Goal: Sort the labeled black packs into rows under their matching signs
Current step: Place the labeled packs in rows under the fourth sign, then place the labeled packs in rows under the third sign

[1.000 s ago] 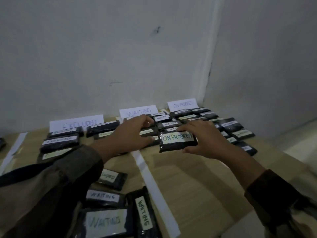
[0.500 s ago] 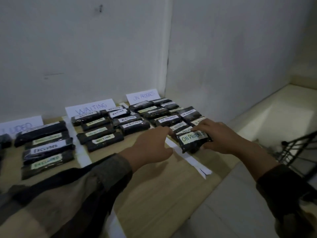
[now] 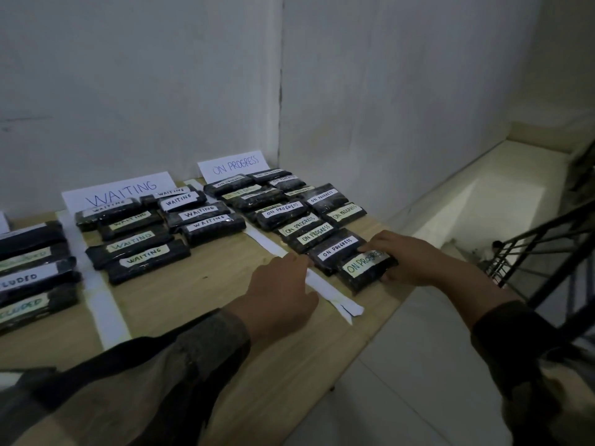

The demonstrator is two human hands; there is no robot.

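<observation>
The ON PROGRESS pack [image 3: 365,269] lies flat on the wooden table [image 3: 193,300], close to its right edge. It is the nearest one in the rows under the ON PROGRESS sign [image 3: 233,164], and its far long side touches the next pack [image 3: 335,250] of the same label. My right hand [image 3: 415,259] holds it at the right end: the fingers lie together over the top edge and the thumb presses the near edge, so I am pinching it between them. My left hand [image 3: 283,292] is just beside, on the other side of the white paper strip [image 3: 325,288]. Its fingers are close together and bent forward, the tips reach the strip, and it holds nothing. Farther back the other ON PROGRESS packs [image 3: 283,214] lie in two rows. To the left, under the WAITING sign [image 3: 119,191], are the WAITING packs [image 3: 145,252], and at the left border the EXCLUDED packs [image 3: 32,278]. A black metal rack [image 3: 541,252] stands to the right of the table.
</observation>
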